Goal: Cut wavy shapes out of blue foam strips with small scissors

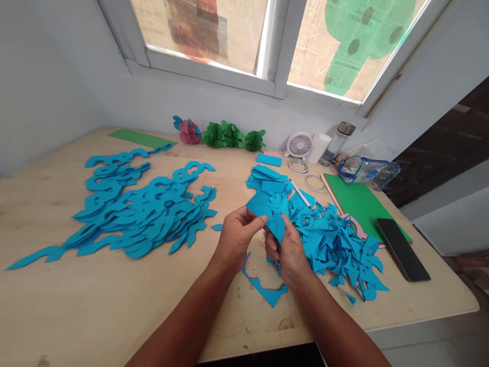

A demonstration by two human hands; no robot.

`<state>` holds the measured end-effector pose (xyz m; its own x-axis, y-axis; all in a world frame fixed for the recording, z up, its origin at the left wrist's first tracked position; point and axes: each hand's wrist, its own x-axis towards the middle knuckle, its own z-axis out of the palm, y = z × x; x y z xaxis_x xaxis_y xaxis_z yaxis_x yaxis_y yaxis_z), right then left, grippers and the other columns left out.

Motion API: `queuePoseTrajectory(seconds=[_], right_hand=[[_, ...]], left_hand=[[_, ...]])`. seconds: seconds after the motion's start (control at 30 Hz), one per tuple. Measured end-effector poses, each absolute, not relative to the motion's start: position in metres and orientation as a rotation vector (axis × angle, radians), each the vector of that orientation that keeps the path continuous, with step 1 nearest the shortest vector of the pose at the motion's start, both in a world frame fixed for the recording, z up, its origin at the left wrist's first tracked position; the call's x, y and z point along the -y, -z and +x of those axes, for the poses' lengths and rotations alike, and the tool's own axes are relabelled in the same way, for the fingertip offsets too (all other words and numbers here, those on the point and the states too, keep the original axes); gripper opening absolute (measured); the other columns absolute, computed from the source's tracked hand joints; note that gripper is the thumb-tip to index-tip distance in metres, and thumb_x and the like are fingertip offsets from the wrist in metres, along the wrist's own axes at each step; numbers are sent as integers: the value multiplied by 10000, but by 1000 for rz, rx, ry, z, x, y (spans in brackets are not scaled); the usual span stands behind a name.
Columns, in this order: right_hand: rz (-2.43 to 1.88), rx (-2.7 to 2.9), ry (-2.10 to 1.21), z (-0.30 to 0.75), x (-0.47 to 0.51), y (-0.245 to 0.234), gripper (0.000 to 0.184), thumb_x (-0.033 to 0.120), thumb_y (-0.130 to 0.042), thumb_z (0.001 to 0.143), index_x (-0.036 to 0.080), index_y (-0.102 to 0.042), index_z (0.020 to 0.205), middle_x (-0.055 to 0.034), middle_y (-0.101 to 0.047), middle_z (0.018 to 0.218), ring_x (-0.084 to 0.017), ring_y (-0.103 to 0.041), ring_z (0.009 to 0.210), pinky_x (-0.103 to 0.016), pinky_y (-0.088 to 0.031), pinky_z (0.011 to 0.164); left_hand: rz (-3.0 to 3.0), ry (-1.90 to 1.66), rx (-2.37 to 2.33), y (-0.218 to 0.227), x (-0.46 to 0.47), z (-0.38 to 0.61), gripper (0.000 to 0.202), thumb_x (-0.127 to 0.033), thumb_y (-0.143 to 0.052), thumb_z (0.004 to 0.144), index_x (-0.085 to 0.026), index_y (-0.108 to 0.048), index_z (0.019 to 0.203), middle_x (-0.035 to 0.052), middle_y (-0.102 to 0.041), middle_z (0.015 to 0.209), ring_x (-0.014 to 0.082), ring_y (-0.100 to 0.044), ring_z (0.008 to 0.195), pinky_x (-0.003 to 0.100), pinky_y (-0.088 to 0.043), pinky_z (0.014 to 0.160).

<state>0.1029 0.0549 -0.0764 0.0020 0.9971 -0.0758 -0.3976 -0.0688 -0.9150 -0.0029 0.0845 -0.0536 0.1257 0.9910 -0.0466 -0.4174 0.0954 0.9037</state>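
My left hand [237,235] pinches a folded blue paper piece [263,209] by its upper edge, above the wooden table [114,300]. My right hand [289,252] is closed just below and right of it, fingers curled at the paper's lower part; what it grips is hidden, possibly scissors. A cut blue offcut [267,290] lies on the table under my hands. To the right spreads a heap of blue scraps [336,244]. To the left lies a large pile of curved blue cut-outs [145,214].
A stack of blue paper pieces [267,178] and a white pen [300,192] lie behind my hands. Green sheets [359,204], a black phone [402,248], tape rolls [305,173], a small fan [299,145], a bottle [338,141], a clear pouch [369,171] and paper decorations [229,135] sit toward the back and right edge.
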Motion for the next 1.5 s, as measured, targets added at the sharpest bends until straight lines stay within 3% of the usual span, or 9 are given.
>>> queuePoseTrajectory(seconds=[0.97, 1.5], right_hand=[[-982, 872, -1402, 103, -54, 75, 306, 522, -544, 839, 221, -488, 846, 104, -371, 454, -64, -205, 375, -178, -160, 352], [-1033, 868, -1371, 101, -55, 72, 283, 492, -552, 825, 216, -491, 803, 107, -358, 435, -63, -204, 360, -176, -166, 346]], left_hand=[[890, -1255, -817, 53, -84, -2, 66, -187, -691, 640, -165, -641, 677, 23, -684, 695, 178, -599, 699, 323, -461, 743], [863, -1227, -820, 52, -85, -2, 145, -250, -725, 620, -154, -661, 707, 53, -696, 730, 204, -618, 723, 352, -483, 759]])
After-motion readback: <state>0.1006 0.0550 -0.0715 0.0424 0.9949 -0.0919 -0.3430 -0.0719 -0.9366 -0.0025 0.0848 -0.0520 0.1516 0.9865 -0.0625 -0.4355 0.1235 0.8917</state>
